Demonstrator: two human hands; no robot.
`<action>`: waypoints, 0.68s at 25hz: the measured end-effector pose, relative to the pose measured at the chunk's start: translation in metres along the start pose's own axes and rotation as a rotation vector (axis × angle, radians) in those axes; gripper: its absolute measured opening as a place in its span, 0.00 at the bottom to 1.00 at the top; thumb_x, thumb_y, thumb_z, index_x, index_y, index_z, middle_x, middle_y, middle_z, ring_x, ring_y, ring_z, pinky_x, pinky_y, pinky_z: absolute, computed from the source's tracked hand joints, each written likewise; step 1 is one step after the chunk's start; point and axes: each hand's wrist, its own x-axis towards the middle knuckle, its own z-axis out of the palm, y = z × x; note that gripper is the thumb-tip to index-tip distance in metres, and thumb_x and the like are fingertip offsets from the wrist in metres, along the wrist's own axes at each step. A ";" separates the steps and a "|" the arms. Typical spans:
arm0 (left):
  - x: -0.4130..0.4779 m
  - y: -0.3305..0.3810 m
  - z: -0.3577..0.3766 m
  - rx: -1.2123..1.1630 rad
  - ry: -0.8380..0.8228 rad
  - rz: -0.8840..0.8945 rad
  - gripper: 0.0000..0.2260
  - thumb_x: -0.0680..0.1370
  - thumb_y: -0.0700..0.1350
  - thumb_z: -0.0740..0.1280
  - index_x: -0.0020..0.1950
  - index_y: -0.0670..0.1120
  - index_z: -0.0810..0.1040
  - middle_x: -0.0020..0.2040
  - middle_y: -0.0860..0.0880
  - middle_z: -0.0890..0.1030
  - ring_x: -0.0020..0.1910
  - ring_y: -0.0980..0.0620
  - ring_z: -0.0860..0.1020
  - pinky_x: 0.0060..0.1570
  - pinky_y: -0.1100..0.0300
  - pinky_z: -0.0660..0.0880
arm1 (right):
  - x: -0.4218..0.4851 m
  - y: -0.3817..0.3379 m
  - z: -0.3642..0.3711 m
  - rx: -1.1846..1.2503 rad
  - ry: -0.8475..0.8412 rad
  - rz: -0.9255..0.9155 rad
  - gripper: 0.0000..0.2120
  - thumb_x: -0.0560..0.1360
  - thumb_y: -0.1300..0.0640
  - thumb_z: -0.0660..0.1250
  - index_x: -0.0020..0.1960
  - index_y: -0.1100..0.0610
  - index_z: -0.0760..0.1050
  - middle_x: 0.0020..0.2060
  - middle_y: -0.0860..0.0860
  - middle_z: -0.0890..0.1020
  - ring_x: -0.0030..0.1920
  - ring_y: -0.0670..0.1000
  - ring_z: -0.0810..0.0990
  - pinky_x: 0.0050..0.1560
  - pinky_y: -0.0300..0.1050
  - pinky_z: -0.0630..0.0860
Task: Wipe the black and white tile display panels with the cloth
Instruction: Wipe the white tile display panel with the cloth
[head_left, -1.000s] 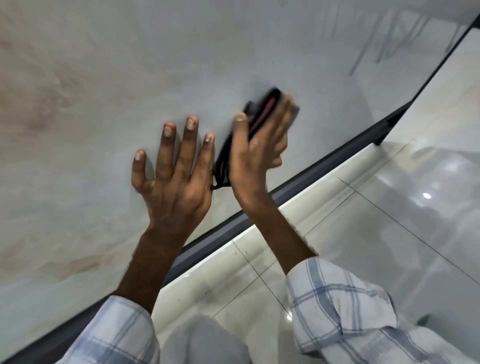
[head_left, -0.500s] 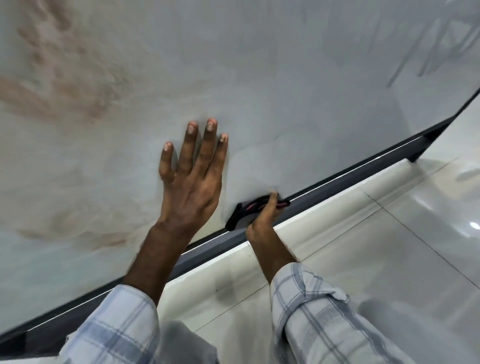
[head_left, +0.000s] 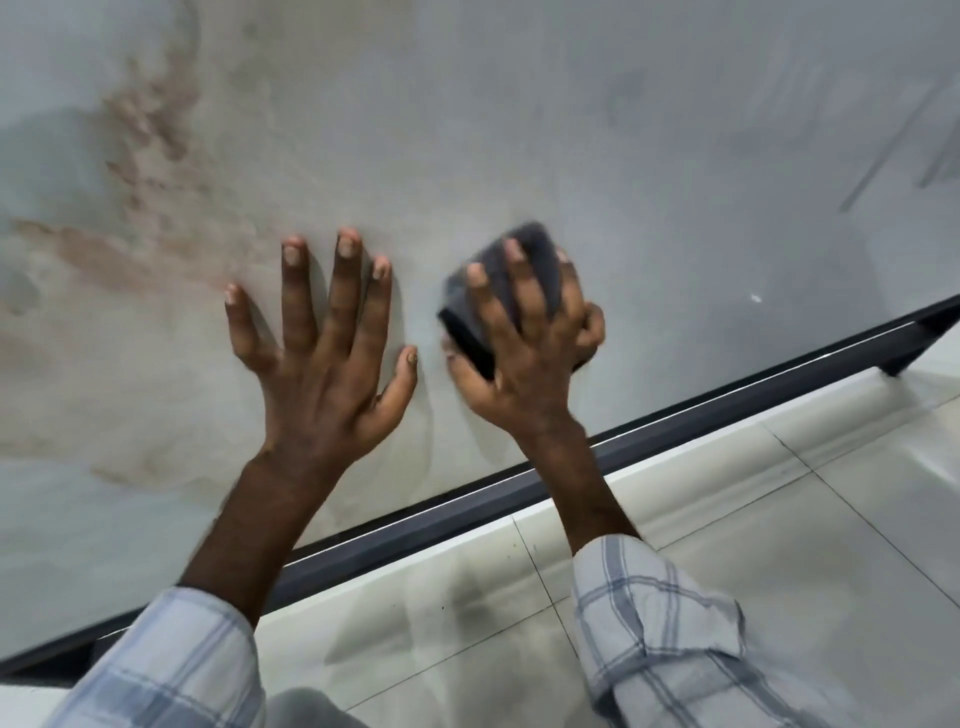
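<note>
Two hands work the pale marbled tile panel (head_left: 571, 130); the wiping goes best, I judge, with the folded dark cloth (head_left: 498, 291) pressed flat and swept in overlapping passes down to the dark frame rail (head_left: 675, 431) below the wrists. The left hand (head_left: 322, 364) lies spread flat on the panel, holding nothing, just beside the right hand (head_left: 524, 353), whose fingers curl over the cloth and press it to the surface

One head-worn wide-angle camera looks forward and down, close to the pale tile panel (head_left: 571, 130) and glossy floor (head_left: 841, 530).
</note>
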 end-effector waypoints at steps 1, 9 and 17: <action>-0.005 0.001 0.007 -0.001 0.031 0.005 0.35 0.82 0.55 0.64 0.84 0.42 0.57 0.83 0.41 0.51 0.83 0.39 0.40 0.76 0.34 0.37 | -0.017 0.012 0.007 0.033 0.014 0.188 0.32 0.79 0.38 0.62 0.80 0.46 0.62 0.81 0.52 0.64 0.78 0.63 0.63 0.71 0.66 0.62; -0.002 0.003 0.014 0.011 0.039 0.004 0.37 0.81 0.56 0.65 0.84 0.41 0.56 0.83 0.39 0.56 0.84 0.37 0.43 0.77 0.34 0.37 | -0.086 0.002 0.040 0.709 0.195 1.961 0.38 0.80 0.31 0.54 0.85 0.45 0.50 0.83 0.51 0.57 0.82 0.59 0.56 0.79 0.62 0.54; 0.027 0.000 -0.037 -0.244 0.007 -0.021 0.25 0.83 0.50 0.64 0.80 0.46 0.69 0.83 0.43 0.60 0.84 0.41 0.54 0.75 0.39 0.47 | 0.071 -0.027 -0.034 0.160 0.083 0.110 0.34 0.76 0.41 0.65 0.80 0.51 0.67 0.80 0.54 0.67 0.77 0.65 0.65 0.68 0.64 0.62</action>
